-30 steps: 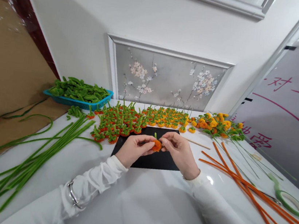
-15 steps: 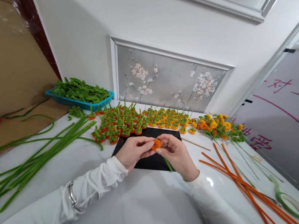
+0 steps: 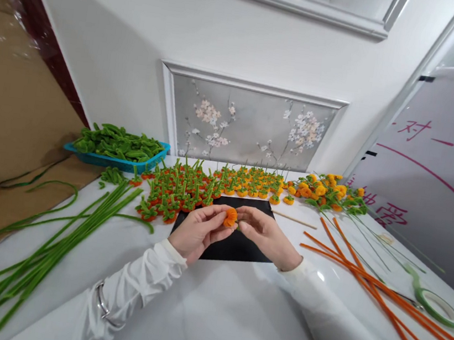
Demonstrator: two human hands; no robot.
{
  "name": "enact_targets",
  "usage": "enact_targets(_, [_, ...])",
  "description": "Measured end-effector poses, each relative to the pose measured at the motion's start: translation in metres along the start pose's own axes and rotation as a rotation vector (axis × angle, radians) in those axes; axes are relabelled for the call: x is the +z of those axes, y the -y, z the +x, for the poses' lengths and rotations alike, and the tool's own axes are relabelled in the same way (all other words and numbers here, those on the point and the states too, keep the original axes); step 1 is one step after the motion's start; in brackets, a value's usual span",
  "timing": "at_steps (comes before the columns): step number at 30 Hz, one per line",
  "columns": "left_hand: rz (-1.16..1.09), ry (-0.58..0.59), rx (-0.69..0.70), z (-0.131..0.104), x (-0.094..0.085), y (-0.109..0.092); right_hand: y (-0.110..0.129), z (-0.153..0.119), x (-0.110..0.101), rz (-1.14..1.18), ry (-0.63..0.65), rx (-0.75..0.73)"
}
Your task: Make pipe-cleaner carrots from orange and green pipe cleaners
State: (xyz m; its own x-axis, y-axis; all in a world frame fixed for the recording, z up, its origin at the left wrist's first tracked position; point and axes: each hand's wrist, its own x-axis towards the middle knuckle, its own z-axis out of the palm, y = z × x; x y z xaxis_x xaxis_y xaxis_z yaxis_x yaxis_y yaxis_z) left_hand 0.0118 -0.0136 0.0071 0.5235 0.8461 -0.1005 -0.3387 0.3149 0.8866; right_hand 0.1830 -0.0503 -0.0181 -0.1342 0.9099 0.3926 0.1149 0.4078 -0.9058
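Observation:
My left hand [image 3: 201, 229] pinches a small ribbed orange pipe-cleaner flower head [image 3: 230, 217] between thumb and fingers, above a black mat [image 3: 225, 249]. Close against its right side is my right hand [image 3: 266, 235], fingers bent and closed. A bit of green pipe cleaner [image 3: 238, 225] shows at the right fingertips, by the flower head; most of it is hidden. Behind the hands stand several finished orange heads with green tops [image 3: 183, 186]. Yellow-orange ones with green tops [image 3: 250, 184] are set farther right.
Long green pipe cleaners [image 3: 53, 250] lie at left, near a blue tray [image 3: 127, 165] of green leaf pieces. Orange pipe cleaners [image 3: 375, 284], green tape [image 3: 441, 308], a thin stick [image 3: 293, 219] and a yellow-orange flower bunch [image 3: 328, 192] are at right. A wall closes the back.
The orange head has turned so its ribbed face shows more, and both hands shifted slightly left in view. The green strip that hung below my right hand no longer shows there.

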Motion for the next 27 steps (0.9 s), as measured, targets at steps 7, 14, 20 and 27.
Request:
enact_targets(7, [-0.006, 0.022, -0.098, 0.006, -0.01, 0.001, -0.002, -0.001, -0.001, -0.488, -0.149, -0.113])
enact_targets(14, [0.45, 0.053, 0.105, 0.007, -0.009, 0.002, 0.002, -0.005, 0.0, -0.98, -0.197, -0.286])
enact_targets(20, [0.316, 0.019, 0.057, 0.012, -0.012, 0.007, 0.01, -0.003, -0.011, -0.879, -0.375, -0.356])
enact_targets(27, [0.251, -0.008, 0.061, 0.014, -0.011, 0.015, 0.006, -0.001, -0.01, -0.038, -0.092, 0.257])
